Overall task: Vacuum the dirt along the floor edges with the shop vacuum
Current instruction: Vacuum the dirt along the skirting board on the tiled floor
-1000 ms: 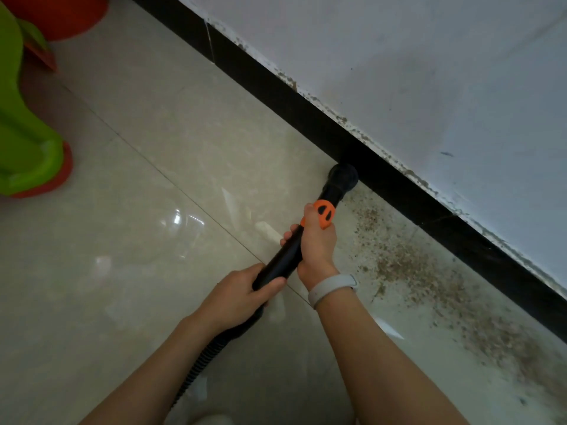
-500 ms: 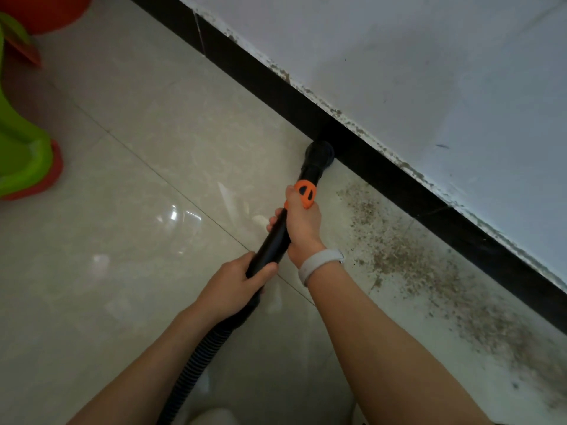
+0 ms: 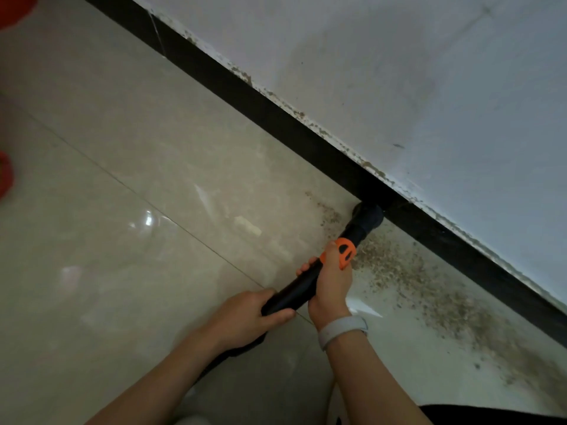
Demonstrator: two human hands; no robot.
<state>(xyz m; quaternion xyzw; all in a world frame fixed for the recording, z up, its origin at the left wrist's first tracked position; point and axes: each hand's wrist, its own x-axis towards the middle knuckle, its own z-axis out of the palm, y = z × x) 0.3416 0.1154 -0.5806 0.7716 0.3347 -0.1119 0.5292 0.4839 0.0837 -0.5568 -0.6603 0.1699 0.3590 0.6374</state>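
A black vacuum wand (image 3: 296,291) with an orange collar (image 3: 345,251) runs from my hands up to its round nozzle (image 3: 366,217), which rests on the floor against the black baseboard (image 3: 276,118). My right hand (image 3: 333,282) grips the wand just below the collar; a white band sits on that wrist. My left hand (image 3: 245,317) holds the wand lower down, where the hose begins. Brown dirt (image 3: 429,289) lies scattered on the tile along the baseboard, to the right of the nozzle.
Glossy beige floor tiles (image 3: 138,210) spread to the left. A white wall (image 3: 399,72) with chipped paint rises above the baseboard. Red objects (image 3: 4,176) show at the left edge and top left corner. Something dark (image 3: 491,415) is at the bottom right.
The nozzle has moved right along the baseboard, onto the near end of the dirt patch. The view has shifted right, so the green object has gone out of frame.
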